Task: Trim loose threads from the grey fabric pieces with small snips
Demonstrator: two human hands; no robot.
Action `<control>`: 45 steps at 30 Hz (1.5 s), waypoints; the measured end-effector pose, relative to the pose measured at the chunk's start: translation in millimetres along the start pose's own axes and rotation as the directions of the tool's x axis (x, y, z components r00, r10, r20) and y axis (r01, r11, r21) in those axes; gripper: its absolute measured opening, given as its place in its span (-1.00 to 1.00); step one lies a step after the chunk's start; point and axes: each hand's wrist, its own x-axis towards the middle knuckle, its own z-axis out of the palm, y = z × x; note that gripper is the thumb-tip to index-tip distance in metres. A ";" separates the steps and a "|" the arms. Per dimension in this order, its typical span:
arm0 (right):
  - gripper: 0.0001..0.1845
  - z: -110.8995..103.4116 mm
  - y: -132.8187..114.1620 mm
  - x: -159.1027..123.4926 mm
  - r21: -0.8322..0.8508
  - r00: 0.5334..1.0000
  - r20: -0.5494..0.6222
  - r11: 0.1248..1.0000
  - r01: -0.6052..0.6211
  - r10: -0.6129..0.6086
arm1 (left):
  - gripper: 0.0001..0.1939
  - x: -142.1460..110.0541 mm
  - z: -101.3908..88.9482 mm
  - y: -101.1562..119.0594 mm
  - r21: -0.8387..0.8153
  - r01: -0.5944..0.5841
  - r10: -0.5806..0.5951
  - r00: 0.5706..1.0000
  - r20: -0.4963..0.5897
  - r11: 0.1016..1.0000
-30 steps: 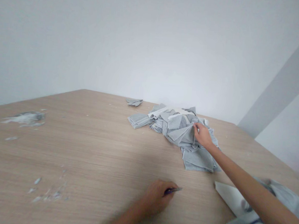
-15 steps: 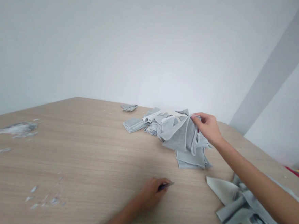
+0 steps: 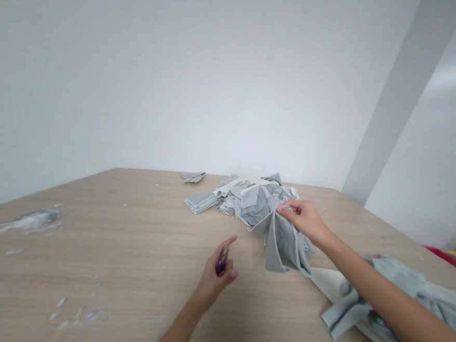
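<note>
My left hand [image 3: 217, 274] is raised a little above the middle of the table, curled around small thread snips [image 3: 222, 260] with purple on the handles. Its index finger points forward, off the snips. A grey piece of cloth [image 3: 281, 242] hangs in folds from the fingertips of my right hand [image 3: 301, 216], pinched at its top edge. Just behind that cloth lies a loose pile of grey cloth pieces [image 3: 251, 204], partly covered by it. Under my right forearm spreads a heap of larger grey and white fabric [image 3: 346, 312].
A folded grey cloth [image 3: 200, 202] lies at the pile's left, with a small grey piece [image 3: 192, 177] behind it. Thread scraps [image 3: 33, 220] and bits of lint [image 3: 79, 315] dot the wooden table [image 3: 139, 258] on the left. A red-edged object [image 3: 448, 259] shows at far right.
My right hand has drawn the grey cloth away from the pile, toward me. The left hand has turned palm up and moved slightly left and forward, its index finger now extended.
</note>
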 end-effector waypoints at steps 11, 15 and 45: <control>-0.39 7.2 -9.9 -37.4 0.166 0.977 0.211 0.983 -0.075 0.039 | -0.08 10.0 37.6 36.9 0.406 -0.085 0.133 0.987 -0.090 0.910; -0.41 9.6 -13.7 -46.1 0.220 0.974 0.225 0.972 -0.083 0.033 | -0.65 10.6 27.7 41.2 0.507 -0.090 0.096 0.995 0.014 0.857; -0.58 64.3 112.5 -126.6 -0.080 0.982 0.066 0.982 -0.172 0.178 | -0.57 -34.7 -33.8 20.3 0.725 0.088 -0.261 0.957 0.129 0.683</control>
